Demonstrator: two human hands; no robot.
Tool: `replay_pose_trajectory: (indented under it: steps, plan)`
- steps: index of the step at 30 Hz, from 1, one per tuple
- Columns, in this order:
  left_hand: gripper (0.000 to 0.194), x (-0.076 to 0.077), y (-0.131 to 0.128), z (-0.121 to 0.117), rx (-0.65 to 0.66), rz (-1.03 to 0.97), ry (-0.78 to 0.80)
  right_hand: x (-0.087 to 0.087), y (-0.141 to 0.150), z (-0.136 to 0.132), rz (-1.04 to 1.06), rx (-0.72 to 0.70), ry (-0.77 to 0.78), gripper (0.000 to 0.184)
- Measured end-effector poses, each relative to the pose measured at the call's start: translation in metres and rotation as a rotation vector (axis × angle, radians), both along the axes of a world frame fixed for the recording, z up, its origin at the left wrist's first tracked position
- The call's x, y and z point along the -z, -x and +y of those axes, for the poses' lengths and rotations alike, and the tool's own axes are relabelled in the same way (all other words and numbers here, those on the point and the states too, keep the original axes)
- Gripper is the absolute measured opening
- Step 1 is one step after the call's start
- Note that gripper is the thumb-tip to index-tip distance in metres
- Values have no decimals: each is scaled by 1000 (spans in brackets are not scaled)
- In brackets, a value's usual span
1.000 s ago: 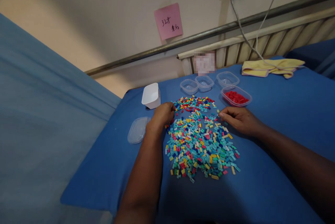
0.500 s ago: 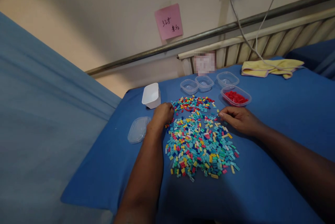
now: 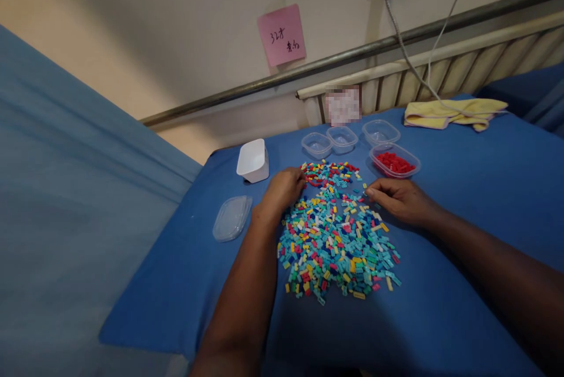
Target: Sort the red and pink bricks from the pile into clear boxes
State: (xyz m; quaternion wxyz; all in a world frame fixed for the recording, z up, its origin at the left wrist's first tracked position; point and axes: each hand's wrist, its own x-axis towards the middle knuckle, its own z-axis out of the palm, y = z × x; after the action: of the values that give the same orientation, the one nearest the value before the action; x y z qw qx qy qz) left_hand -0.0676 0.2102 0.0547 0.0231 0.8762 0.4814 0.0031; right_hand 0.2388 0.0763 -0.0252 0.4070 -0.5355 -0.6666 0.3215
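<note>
A wide heap of small coloured bricks point(image 3: 337, 239) lies on the blue-covered table point(image 3: 462, 189). My left hand point(image 3: 284, 190) rests at the heap's far left edge, fingers curled down onto the bricks; what they hold is hidden. My right hand point(image 3: 396, 198) lies at the heap's right edge with thumb and fingers pinched together near a few bricks. Behind it stands a clear tub of red bricks point(image 3: 395, 161).
Three empty clear tubs point(image 3: 341, 139) stand in a row at the back. A white tub point(image 3: 253, 161) and a clear lid point(image 3: 231, 218) sit left of the heap. A yellow cloth point(image 3: 453, 113) lies at the far right. The table's left edge drops off.
My left hand has slid forward and to the right, further onto the far part of the heap. My right hand has barely moved.
</note>
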Motion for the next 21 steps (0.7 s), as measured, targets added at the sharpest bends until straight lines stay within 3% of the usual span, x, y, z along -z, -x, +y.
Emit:
replay_pose_trajectory:
  steps: [6, 11, 21]
  plan:
    - [24, 2, -16, -10, 18, 177, 0, 0, 0, 0, -8, -5, 14, 40]
    - [25, 3, -19, -13, 30, 149, -9, 0, 1, 0, 13, -9, 14, 40]
    - [16, -6, -30, -14, -55, -547, 270, 1, 1, 7, 15, -13, -17, 40]
